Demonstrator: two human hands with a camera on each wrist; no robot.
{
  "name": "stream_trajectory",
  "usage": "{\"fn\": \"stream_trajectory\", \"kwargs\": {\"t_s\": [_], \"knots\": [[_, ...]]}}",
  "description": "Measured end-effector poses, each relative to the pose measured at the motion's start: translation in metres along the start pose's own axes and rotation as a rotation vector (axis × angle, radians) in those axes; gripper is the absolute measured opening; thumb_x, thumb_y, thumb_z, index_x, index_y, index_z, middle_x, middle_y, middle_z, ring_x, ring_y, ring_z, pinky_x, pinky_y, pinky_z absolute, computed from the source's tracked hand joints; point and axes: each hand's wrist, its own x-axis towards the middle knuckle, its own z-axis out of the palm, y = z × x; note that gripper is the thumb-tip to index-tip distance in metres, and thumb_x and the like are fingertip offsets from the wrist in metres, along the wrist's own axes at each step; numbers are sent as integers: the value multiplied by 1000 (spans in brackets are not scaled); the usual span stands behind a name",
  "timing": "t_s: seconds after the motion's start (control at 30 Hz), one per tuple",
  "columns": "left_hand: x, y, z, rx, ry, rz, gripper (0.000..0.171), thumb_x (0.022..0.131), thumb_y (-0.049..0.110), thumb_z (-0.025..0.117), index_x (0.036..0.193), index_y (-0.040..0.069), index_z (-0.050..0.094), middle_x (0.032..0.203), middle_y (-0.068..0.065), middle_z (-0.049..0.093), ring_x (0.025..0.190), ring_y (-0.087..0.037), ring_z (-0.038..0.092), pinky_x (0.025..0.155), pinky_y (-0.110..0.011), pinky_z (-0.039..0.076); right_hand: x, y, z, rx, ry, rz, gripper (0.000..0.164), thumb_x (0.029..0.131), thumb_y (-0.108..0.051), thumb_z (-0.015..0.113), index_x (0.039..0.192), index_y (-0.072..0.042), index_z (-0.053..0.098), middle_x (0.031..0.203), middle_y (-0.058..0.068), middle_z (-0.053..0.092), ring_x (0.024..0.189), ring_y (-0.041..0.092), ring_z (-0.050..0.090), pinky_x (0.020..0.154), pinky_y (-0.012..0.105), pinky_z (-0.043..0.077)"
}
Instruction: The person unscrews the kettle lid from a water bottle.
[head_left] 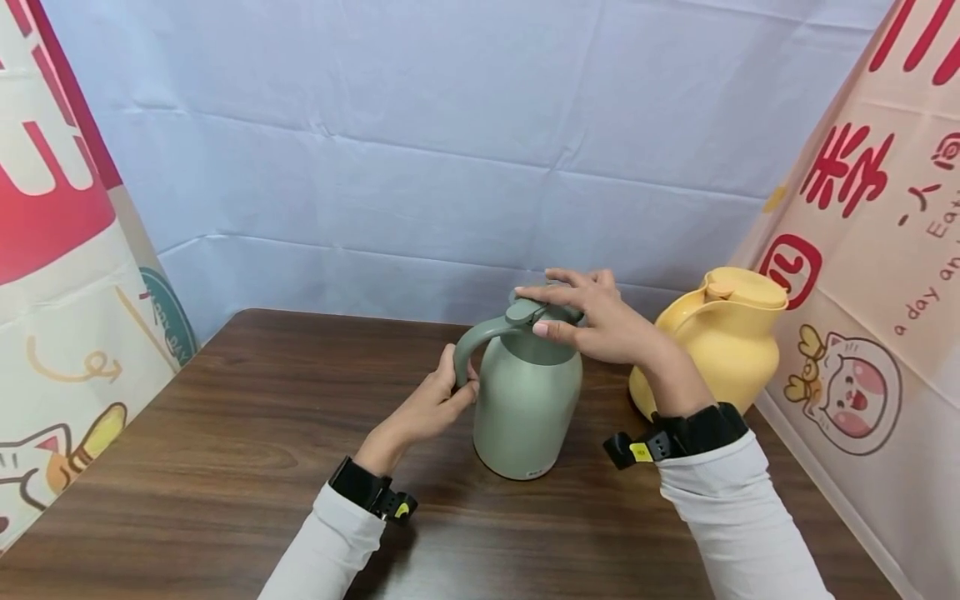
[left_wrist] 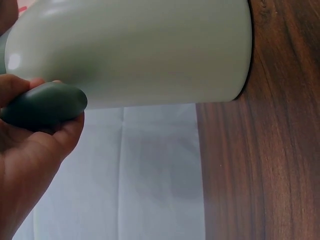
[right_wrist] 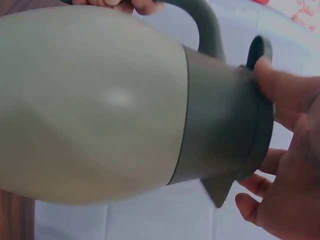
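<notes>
A pale green thermos jug (head_left: 528, 408) stands on the wooden table, its darker green collar and lid (right_wrist: 257, 130) uppermost. My left hand (head_left: 431, 400) grips the jug's curved handle (head_left: 480, 333) on the left side. In the left wrist view, its fingers wrap round the lower end of the handle (left_wrist: 47, 104). Over the lid lies my right hand (head_left: 592, 321), thumb at the near side and fingers across the top. The right wrist view shows one digit against the raised lever (right_wrist: 260, 47) and other fingertips around the lid's rim; the palm hides part of the lid.
A yellow jug (head_left: 731, 350) stands at the right, partly behind my right forearm. The brown wooden table (head_left: 247, 433) extends to the left and front. A pale cloth (head_left: 450, 167) hangs behind, and printed cloths (head_left: 900, 333) flank the sides.
</notes>
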Motion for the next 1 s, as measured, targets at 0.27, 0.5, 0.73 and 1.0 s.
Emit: {"fn": "stream_trajectory", "kwargs": {"t_s": [0.27,0.5,0.73,1.0], "knots": [[2,-12,0,-7,11,31,9,99,0,34,102,-3,26,73,-7,37,59,-16,32,61,-31,33,2,-16,4,-113,94,-90,36,88,-18,66,124,-16,62,130,18,46,110,38,33,85,54,26],[4,-27,1,-20,23,34,13,100,4,35,105,-2,25,69,-7,34,56,-17,30,59,-30,33,4,-21,14,-162,261,-75,31,82,-35,71,107,-16,70,117,11,58,103,32,44,81,52,34],[0,0,-1,-30,10,1,13,98,-2,35,104,-10,26,67,-4,32,55,-14,29,59,-29,32,0,-20,18,-182,308,-92,32,82,-35,71,108,-17,70,116,12,59,100,30,46,78,50,36],[0,0,1,-26,-6,9,12,99,-2,34,103,-8,25,67,-3,31,55,-13,27,59,-29,31,-13,-13,19,-149,388,-172,32,79,-20,74,108,-10,71,110,13,60,96,30,50,69,40,40]]}}
